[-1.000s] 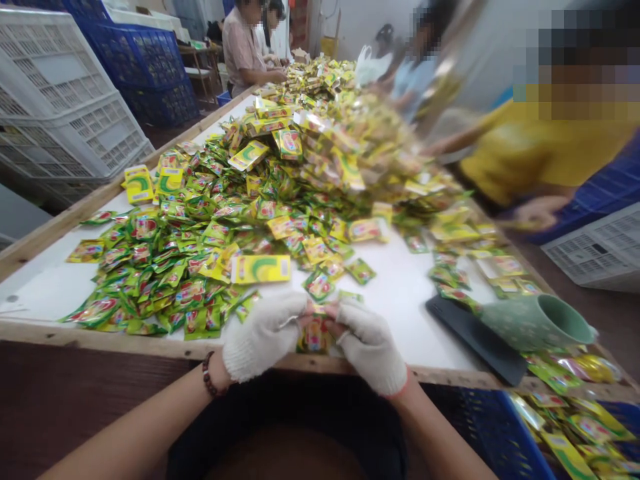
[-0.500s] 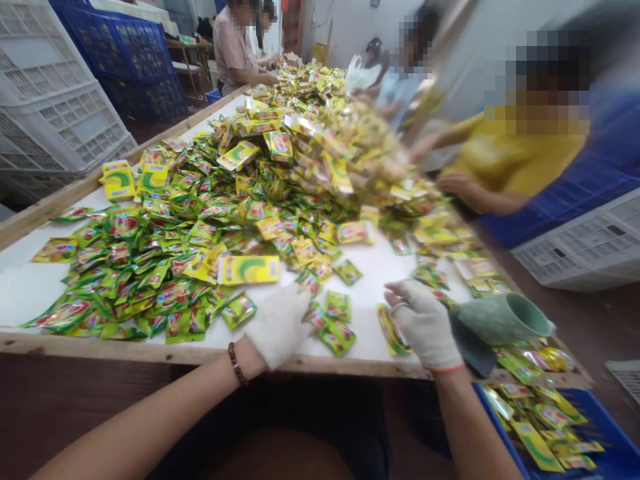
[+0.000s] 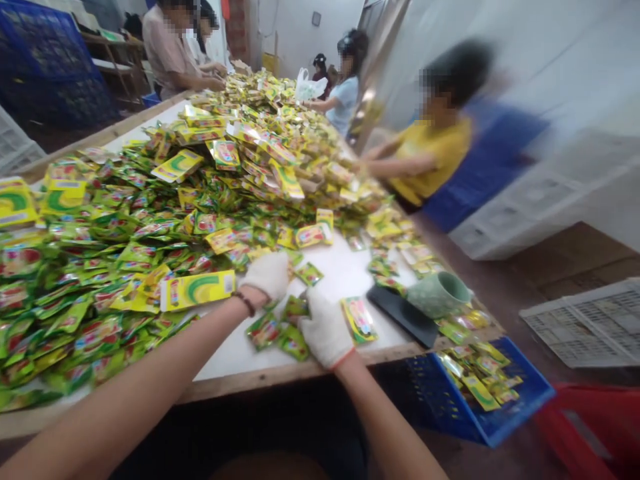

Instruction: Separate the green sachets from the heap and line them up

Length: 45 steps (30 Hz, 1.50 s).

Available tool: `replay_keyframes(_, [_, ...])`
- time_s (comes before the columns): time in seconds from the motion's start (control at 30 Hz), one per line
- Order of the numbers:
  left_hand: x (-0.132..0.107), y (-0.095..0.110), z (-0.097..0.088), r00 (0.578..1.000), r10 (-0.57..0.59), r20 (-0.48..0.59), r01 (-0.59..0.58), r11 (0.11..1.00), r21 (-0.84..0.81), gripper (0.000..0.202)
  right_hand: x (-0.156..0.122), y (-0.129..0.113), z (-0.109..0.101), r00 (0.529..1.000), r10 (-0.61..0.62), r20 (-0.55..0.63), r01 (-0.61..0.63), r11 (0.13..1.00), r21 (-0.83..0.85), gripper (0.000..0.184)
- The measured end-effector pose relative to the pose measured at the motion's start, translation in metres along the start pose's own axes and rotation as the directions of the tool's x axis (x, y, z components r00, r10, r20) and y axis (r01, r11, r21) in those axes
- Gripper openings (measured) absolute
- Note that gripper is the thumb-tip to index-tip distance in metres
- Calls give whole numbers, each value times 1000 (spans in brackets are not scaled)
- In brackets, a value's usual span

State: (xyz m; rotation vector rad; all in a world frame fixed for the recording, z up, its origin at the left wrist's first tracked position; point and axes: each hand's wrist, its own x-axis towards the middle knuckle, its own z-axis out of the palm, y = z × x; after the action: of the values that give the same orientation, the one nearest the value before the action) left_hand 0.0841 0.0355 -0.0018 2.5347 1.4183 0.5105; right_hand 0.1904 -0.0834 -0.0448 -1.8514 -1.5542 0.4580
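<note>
A big heap of small green and yellow sachets (image 3: pixel 150 227) covers the white table top (image 3: pixel 345 270). My left hand (image 3: pixel 273 273), in a white knit glove, reaches into the near edge of the heap with its fingers curled down onto sachets. My right hand (image 3: pixel 325 328), also gloved, lies palm down close to the front edge. Its fingers rest on a few loose sachets (image 3: pixel 293 310). A small stack of sachets (image 3: pixel 359 319) lies on the table just right of my right hand. A long yellow packet (image 3: pixel 197 289) sits left of my left wrist.
A green mug (image 3: pixel 440 293) lies on its side on a dark flat tray (image 3: pixel 403 315) at the table's right corner. A blue crate (image 3: pixel 475 393) with sachets stands below it. Several other people sit along the far and right sides. Crates stand at the left and right.
My right hand has let go of the stack of sachets and come back left to the loose ones. My left hand has pushed further into the heap. The camera has turned right.
</note>
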Motion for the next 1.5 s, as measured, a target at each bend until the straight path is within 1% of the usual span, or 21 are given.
replay_keyframes(0.07, [-3,-5,-2,1000,7,5,-7,999,-39,13,0,6,1,999,-33,-39,37,994,106,25])
replay_keyframes(0.13, [-14,-11,-7,1000,-15,-2,15,993,-121,15,0,10,1,998,-30,-61,44,966,253,21])
replay_keyframes(0.2, [-30,-16,-12,998,-56,25,61,928,-368,16,0,11,-3,999,-10,-48,29,911,411,22])
replay_keyframes(0.23, [-39,-17,-14,997,-62,55,82,840,-536,16,0,9,-5,999,-6,-40,24,881,473,24])
replay_keyframes(0.27, [-48,-19,-15,994,-54,90,102,718,-688,16,0,7,-8,1000,-14,-28,26,855,518,26])
replay_keyframes(0.33, [-66,-20,-15,989,-31,142,139,488,-862,17,-1,1,-15,999,-46,7,34,828,559,26])
replay_keyframes(0.4, [-80,-19,-11,985,-83,154,173,359,-917,23,-2,-6,-20,996,-72,44,35,826,563,22])
replay_keyframes(0.47, [-90,-16,-7,968,-191,161,204,231,-951,29,-3,-12,-23,996,-55,64,11,830,558,19])
replay_keyframes(0.57, [-102,-6,-2,928,-303,215,202,-74,-977,35,-6,-17,-22,998,27,48,-50,819,571,25])
replay_keyframes(0.63, [-109,2,1,918,-296,265,196,-245,-950,35,-7,-18,-19,997,63,54,-83,803,591,30])
replay_keyframes(0.7, [-115,8,5,926,-260,274,186,-319,-929,33,-8,-17,-14,996,51,67,-81,806,586,32])
replay_keyframes(0.8, [-119,13,10,940,-266,212,119,-328,-937,29,-11,-18,-8,999,-23,37,0,843,537,31])
replay_keyframes(0.93, [-119,15,10,909,-363,202,65,-356,-932,33,-16,-23,-5,996,-46,-75,76,876,476,26])
replay_keyframes(1.0, [-119,16,7,898,-382,219,71,-366,-928,36,-17,-24,-6,997,-51,-63,74,878,474,25])
replay_keyframes(1.07, [-119,15,3,893,-386,231,79,-372,-925,38,-17,-24,-9,999,-45,-29,54,845,532,27])
replay_keyframes(1.13, [-118,13,2,884,-409,224,67,-363,-929,38,-15,-25,-12,1000,26,-17,-9,772,635,32])
replay_keyframes(1.2, [-117,13,4,876,-449,179,23,-333,-943,37,-14,-27,-12,992,126,-29,-65,678,732,38])
replay_keyframes(1.27, [-117,14,8,877,-466,114,-31,-292,-956,36,-14,-31,-9,983,175,-48,-74,626,777,41])
replay_keyframes(1.3, [-117,15,10,878,-472,83,-55,-272,-961,35,-15,-33,-6,983,171,-66,-58,630,774,40])
replay_keyframes(1.37, [-119,17,13,868,-495,46,-76,-224,-972,34,-17,-37,-1,985,133,-106,-14,683,730,38])
replay_keyframes(1.5, [-122,16,17,832,-554,20,-47,-106,-993,32,-23,-37,1,994,40,-97,27,801,598,34])
